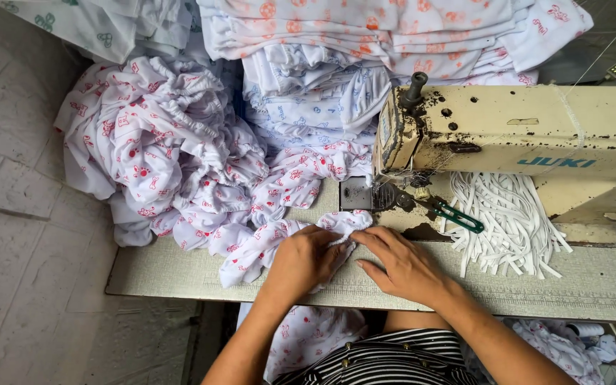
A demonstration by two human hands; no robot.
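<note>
Both hands worked on a small white cloth piece (301, 239) printed with red figures, which lay on the counter (180, 274) near its front edge, just in front of the sewing machine's needle plate (355, 193). The left hand (302, 260) rested on top of the cloth with its fingers curled down and its grip closed over a fold of the fabric. The right hand (402, 265) lay just beside it, palm down, its fingertips pinching the bunched edge of the same cloth where the two hands met. One end of the cloth trailed toward the counter's left side; another part hung over the front edge toward the person's lap, above a striped top (386, 360).

The cream sewing machine (515, 132) stood at the right side of the counter, its head toward the middle. A pair of green-handled snips (456, 215) lay on the machine bed, just right of the needle area. Beside them a loose bundle of white elastic strips (504, 221) spread toward the front right of the counter. A big heap of matching red-printed garments (158, 142) filled the back left corner, and a stack of folded printed cloth (386, 32) rose along the back edge behind the machine.
</note>
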